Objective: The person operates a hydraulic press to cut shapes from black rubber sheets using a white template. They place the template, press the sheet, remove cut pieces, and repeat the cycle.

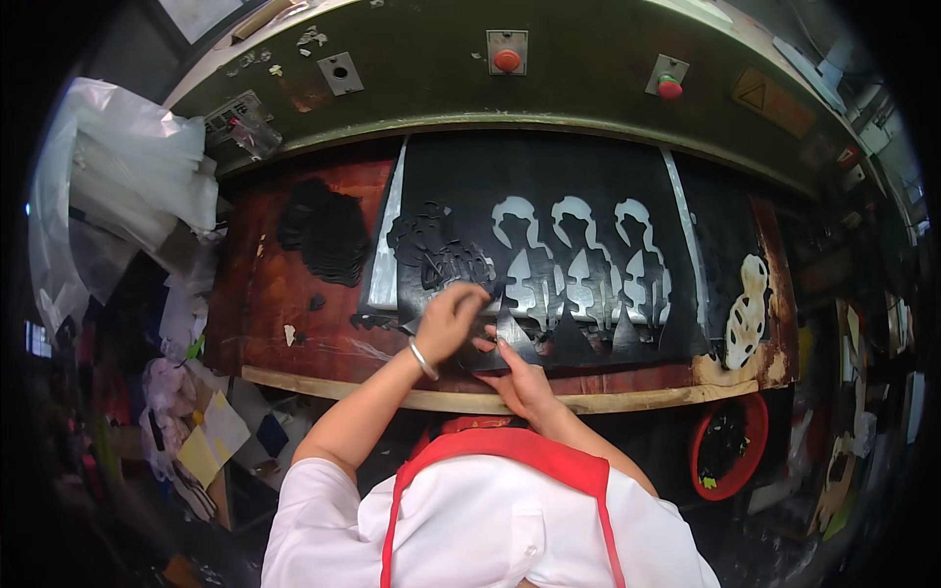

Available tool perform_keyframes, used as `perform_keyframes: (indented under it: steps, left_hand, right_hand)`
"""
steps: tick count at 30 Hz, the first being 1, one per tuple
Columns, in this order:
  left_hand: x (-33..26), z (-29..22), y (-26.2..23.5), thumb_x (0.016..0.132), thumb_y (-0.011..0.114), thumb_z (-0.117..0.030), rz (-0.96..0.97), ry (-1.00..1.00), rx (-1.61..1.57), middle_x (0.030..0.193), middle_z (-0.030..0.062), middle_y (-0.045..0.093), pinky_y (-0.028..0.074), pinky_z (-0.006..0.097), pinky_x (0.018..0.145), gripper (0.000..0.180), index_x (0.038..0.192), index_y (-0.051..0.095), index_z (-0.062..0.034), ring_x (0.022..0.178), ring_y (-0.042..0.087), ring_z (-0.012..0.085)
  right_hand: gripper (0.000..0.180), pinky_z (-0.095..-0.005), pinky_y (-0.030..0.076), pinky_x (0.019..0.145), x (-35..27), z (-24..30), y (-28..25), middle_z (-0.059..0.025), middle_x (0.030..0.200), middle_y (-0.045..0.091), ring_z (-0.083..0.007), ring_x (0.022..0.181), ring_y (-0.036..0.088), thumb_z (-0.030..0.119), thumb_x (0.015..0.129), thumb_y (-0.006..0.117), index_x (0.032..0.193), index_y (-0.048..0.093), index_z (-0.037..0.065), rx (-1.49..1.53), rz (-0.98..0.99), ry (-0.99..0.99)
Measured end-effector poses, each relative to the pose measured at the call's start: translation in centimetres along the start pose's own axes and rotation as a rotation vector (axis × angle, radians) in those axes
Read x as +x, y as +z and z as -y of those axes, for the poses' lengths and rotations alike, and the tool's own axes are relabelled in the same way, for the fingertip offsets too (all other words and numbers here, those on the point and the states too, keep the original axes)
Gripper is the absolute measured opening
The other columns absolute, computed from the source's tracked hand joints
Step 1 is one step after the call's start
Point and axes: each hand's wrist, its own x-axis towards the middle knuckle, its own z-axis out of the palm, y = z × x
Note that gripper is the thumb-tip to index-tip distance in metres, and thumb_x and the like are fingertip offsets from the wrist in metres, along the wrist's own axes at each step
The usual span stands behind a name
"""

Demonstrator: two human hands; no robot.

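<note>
A black sheet (pixel 451 186) lies on the machine bed, with three cut-out shapes showing a pale surface through them. My left hand (pixel 453 318), with a bangle at its wrist, is over the sheet's near part, beside loose cut black pieces (pixel 441 260). Its fingers are bent together, slightly blurred; what they hold is hidden. Just right of it and nearer, my right hand (pixel 521 382) has its thumb on top of the sheet's near edge and fingers beneath, gripping it. Pointed flaps of the sheet hang beside that hand.
A stack of black cut pieces (pixel 328 230) rests on the reddish board (pixel 260 294) at left. The green machine beam (pixel 421 83) with red buttons (pixel 507 61) crosses behind. At right lie a cream perforated piece (pixel 747 314) and, lower, a red basin (pixel 698 451). Plastic bags (pixel 127 167) hang left.
</note>
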Motion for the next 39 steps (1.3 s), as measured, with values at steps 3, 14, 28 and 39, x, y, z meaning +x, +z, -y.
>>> perform_keyframes:
  steps: [3, 14, 28, 39]
  left_hand:
    - [5.3, -0.1, -3.6, 0.099, 0.053, -0.032, -0.450, -0.223, -0.453, 0.082, 0.0028, 0.063, 0.046, 0.025, 0.072, 0.030, 0.090, 0.065, -0.0051, 0.076, 0.057, 0.0104]
    - [17.4, -8.7, -21.7, 0.093, 0.063, -0.028, -0.623, 0.006, -0.527, 0.067, 0.0001, 0.059, 0.043, 0.023, 0.049, 0.027, 0.092, 0.069, -0.0026, 0.053, 0.050, 0.0095]
    - [10.6, -22.6, -36.1, 0.090, 0.068, -0.019, -0.276, 0.167, -0.223, 0.081, -0.0020, 0.059, 0.048, 0.018, 0.058, 0.035, 0.118, 0.060, -0.0020, 0.064, 0.054, 0.0048]
    - [4.6, -12.2, -37.8, 0.094, 0.060, -0.018, -0.417, 0.090, -0.185, 0.079, -0.0029, 0.054, 0.048, 0.021, 0.064, 0.027, 0.115, 0.061, -0.0004, 0.069, 0.057, 0.0063]
  right_hand:
    - [0.031, -0.0287, 0.050, 0.067, 1.2, -0.5, -1.6, -0.0070, 0.081, 0.067, -0.0155, 0.073, 0.062, 0.028, 0.099, 0.050, 0.111, 0.063, 0.003, -1.088, -0.238, -0.434]
    - [0.032, -0.0255, 0.039, 0.037, 2.7, -0.6, -4.5, -0.0027, 0.055, 0.059, -0.0095, 0.039, 0.049, 0.034, 0.098, 0.050, 0.085, 0.060, 0.006, -1.171, -0.341, -0.587]
    - [0.030, -0.0253, 0.044, 0.042, 1.9, 0.7, -4.5, -0.0067, 0.061, 0.062, -0.0106, 0.046, 0.055, 0.029, 0.097, 0.055, 0.089, 0.060, 0.001, -1.101, -0.281, -0.380]
    - [0.032, -0.0240, 0.045, 0.041, 1.2, 1.1, -3.5, -0.0109, 0.064, 0.065, -0.0120, 0.047, 0.057, 0.028, 0.097, 0.056, 0.088, 0.060, -0.002, -1.079, -0.350, -0.323]
